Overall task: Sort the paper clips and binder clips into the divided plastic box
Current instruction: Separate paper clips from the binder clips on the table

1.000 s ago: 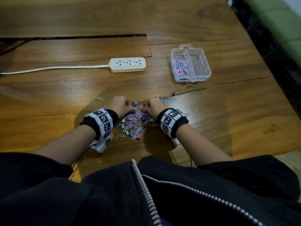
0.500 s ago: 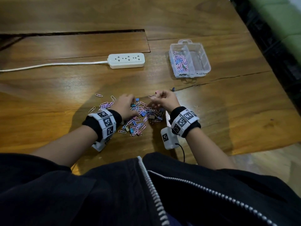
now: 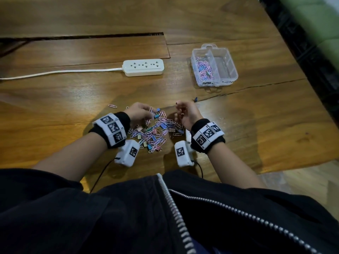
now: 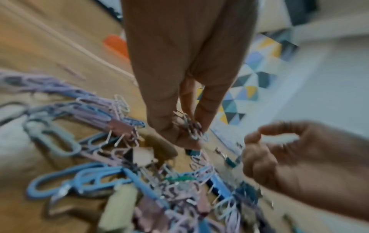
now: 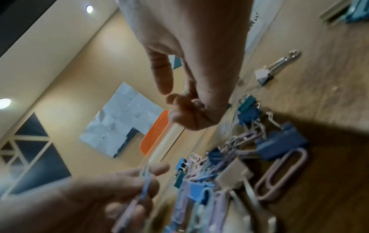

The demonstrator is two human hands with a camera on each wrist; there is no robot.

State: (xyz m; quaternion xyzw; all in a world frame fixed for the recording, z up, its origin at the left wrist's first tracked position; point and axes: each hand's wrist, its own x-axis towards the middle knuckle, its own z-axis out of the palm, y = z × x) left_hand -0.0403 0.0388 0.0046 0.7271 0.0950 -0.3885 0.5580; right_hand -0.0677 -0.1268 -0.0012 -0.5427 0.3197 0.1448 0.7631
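My left hand (image 3: 139,112) sits at the far left edge of the pile of clips (image 3: 157,132), its fingers (image 4: 207,108) pinching a few paper clips (image 4: 191,126) lifted just above the heap. My right hand (image 3: 185,114) is raised at the pile's far right edge, palm turned inward, fingers curled; the right wrist view shows something small and metallic tucked between the fingertips (image 5: 180,102), but I cannot tell what it is or whether it is really held. Between and just below both hands lie the mixed paper and binder clips on the wooden table (image 3: 256,129). The divided plastic box (image 3: 227,80) stands well beyond my right hand, its left compartment holding paper clips. A white power strip (image 3: 143,67) lies beyond my left hand.
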